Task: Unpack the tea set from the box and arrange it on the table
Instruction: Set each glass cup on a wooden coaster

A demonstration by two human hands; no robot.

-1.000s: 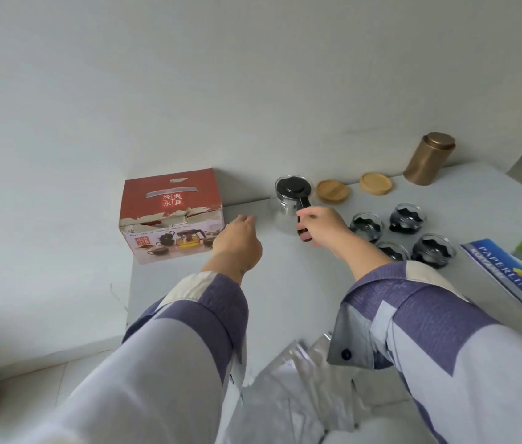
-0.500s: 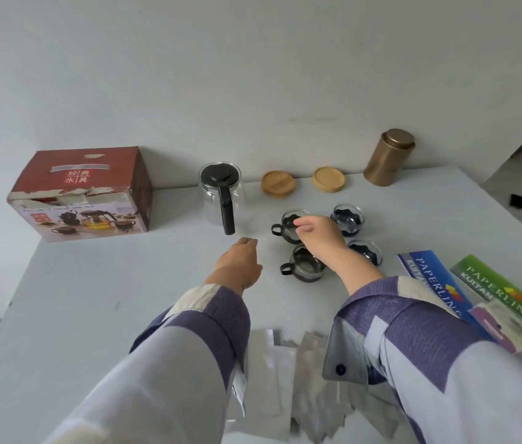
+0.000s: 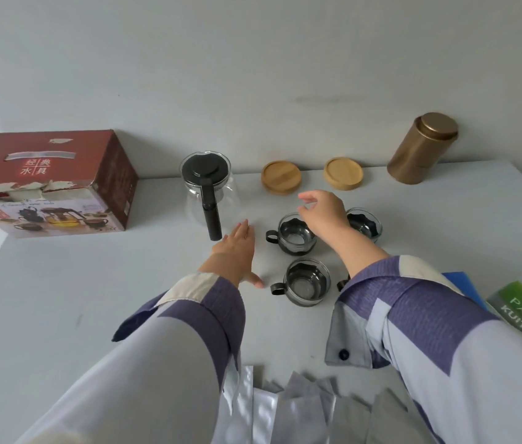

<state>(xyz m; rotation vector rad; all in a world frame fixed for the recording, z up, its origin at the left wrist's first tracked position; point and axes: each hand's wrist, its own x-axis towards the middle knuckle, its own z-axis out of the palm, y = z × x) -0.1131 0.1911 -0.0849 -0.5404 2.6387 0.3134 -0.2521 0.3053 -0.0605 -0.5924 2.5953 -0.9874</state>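
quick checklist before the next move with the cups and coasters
1. Right hand free: ok, its loosely curled fingers hold nothing, above the cups.
2. Left hand free: ok, fingers straight, low over the table beside the teapot.
3. Coasters reachable: ok, both lie bare near the wall, past the cups.
4. Cups upright: ok for the near cup and the middle cup; the far right cup is partly hidden.
5. Fourth cup: cannot tell, only a bit of handle shows under the right sleeve.
6. Box emptied: cannot tell, its inside is not visible.
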